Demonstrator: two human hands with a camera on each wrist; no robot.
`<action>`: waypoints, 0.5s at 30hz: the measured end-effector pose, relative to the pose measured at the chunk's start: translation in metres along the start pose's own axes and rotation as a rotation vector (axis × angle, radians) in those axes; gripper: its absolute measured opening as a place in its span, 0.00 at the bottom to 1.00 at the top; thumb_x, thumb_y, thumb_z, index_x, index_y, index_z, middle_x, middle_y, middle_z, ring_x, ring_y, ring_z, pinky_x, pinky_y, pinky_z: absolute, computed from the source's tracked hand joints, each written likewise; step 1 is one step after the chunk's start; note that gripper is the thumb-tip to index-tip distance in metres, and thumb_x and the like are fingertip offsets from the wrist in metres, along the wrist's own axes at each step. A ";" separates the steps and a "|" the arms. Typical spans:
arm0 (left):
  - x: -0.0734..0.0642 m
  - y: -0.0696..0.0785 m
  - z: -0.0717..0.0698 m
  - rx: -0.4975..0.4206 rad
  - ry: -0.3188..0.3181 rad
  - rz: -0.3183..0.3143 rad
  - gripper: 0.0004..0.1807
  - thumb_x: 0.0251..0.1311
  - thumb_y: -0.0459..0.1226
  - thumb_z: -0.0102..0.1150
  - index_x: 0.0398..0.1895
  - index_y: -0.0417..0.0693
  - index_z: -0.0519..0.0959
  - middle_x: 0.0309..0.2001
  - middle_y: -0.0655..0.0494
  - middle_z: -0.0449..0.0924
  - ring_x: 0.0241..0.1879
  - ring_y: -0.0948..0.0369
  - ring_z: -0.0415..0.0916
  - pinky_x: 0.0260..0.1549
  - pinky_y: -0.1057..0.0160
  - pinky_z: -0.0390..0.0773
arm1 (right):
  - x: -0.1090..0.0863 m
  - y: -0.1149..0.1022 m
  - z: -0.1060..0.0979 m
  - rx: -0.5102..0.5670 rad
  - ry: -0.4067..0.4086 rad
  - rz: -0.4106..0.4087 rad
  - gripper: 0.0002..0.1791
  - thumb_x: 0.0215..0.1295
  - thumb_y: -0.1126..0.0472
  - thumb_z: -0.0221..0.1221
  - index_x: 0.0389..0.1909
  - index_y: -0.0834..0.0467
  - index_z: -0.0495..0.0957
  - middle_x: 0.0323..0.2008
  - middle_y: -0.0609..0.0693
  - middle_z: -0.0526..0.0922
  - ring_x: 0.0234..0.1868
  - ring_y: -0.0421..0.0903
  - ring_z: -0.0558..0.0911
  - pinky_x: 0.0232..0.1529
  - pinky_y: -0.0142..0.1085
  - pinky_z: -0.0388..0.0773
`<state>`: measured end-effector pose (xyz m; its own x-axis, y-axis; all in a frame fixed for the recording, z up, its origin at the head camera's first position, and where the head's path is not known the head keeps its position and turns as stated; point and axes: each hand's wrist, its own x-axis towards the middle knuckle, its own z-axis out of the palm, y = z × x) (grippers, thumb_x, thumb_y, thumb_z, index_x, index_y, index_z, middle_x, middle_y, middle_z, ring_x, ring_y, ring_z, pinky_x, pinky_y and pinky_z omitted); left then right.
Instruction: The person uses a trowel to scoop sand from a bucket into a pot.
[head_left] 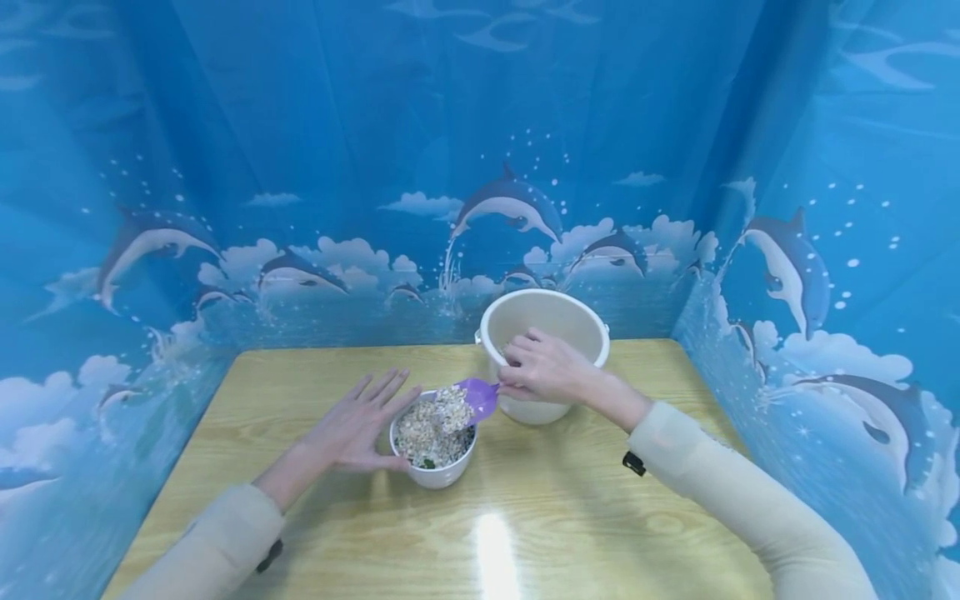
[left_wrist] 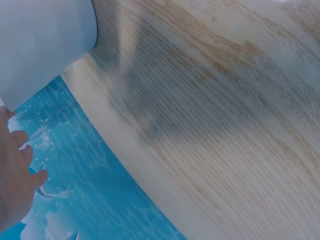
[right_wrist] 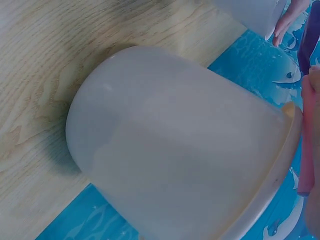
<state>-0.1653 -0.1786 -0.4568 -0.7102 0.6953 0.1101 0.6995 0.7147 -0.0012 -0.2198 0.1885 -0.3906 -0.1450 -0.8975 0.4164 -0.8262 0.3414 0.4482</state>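
My right hand (head_left: 553, 368) grips a small shovel with a purple blade (head_left: 483, 402) and a pink handle (right_wrist: 307, 145). The blade carries pale flaky grain (head_left: 453, 408) and tilts over a white bowl (head_left: 444, 478). More of the same grain (head_left: 418, 423) fills the bowl close to its rim, with a dark green bit at the front. Fingers straight and spread, my left hand (head_left: 362, 431) rests against the bowl's left side. In the left wrist view the left hand (left_wrist: 17, 177) is cut off at the edge, beside the bowl (left_wrist: 45, 45).
A larger cream bucket (head_left: 534, 412) stands behind and right of the bowl, under my right hand. Its contents are mostly hidden by that hand. Blue dolphin-print curtains (head_left: 420, 167) enclose the wooden table (head_left: 585, 517) at the back and both sides.
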 end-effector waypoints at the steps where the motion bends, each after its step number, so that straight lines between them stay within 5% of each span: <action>1: 0.000 0.000 0.000 0.003 -0.002 -0.001 0.65 0.56 0.82 0.48 0.86 0.51 0.53 0.85 0.39 0.45 0.84 0.40 0.51 0.82 0.34 0.52 | 0.001 0.000 0.000 -0.004 0.003 -0.004 0.12 0.63 0.43 0.72 0.34 0.46 0.84 0.31 0.43 0.83 0.34 0.41 0.77 0.38 0.34 0.73; 15: -0.001 0.000 0.000 -0.021 -0.012 -0.011 0.64 0.56 0.80 0.52 0.86 0.51 0.53 0.85 0.38 0.45 0.84 0.39 0.50 0.82 0.34 0.51 | 0.018 -0.001 -0.002 -0.023 -0.125 -0.034 0.12 0.69 0.41 0.67 0.38 0.44 0.86 0.35 0.42 0.85 0.38 0.41 0.79 0.43 0.34 0.75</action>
<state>-0.1643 -0.1793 -0.4564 -0.7190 0.6880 0.0984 0.6927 0.7209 0.0207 -0.2205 0.1727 -0.3814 -0.1853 -0.9359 0.2995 -0.8191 0.3155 0.4791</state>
